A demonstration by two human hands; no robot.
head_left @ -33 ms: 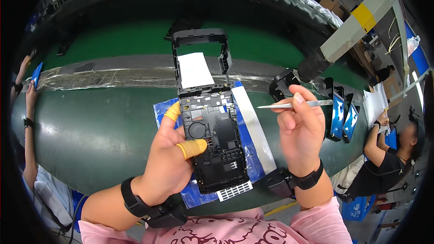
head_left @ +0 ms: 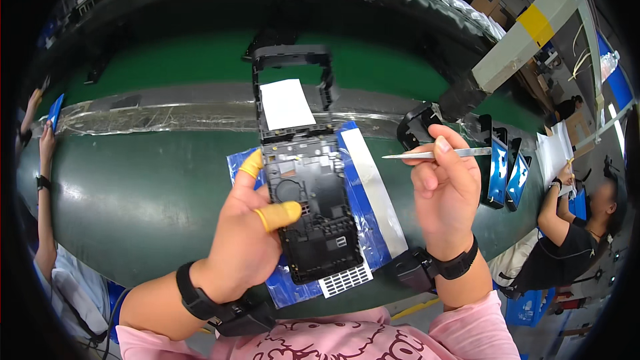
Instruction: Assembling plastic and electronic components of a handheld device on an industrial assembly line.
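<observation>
My left hand (head_left: 243, 240), with yellow finger cots on thumb and a finger, grips a black plastic device housing (head_left: 317, 203) by its left edge. The housing has an open rectangular frame at its far end and moulded ribs and a round recess inside. In my right hand (head_left: 445, 193) a pair of metal tweezers (head_left: 433, 154) is pinched between thumb and fingers, tips pointing left, apart from the housing. Beneath the housing lie a blue sheet (head_left: 365, 217) with a pale strip and a white label sheet (head_left: 350, 281) with black rectangles.
A white paper (head_left: 287, 103) lies beyond, seen through the frame. A black plastic part (head_left: 415, 127) and blue-faced black pieces (head_left: 498, 170) stand on the green table (head_left: 133, 193) at right. A grey post (head_left: 533, 30) rises at far right. Co-workers sit at both sides.
My left hand and the housing have shifted slightly left, and the housing looks a little blurred. My right hand with the tweezers has barely moved.
</observation>
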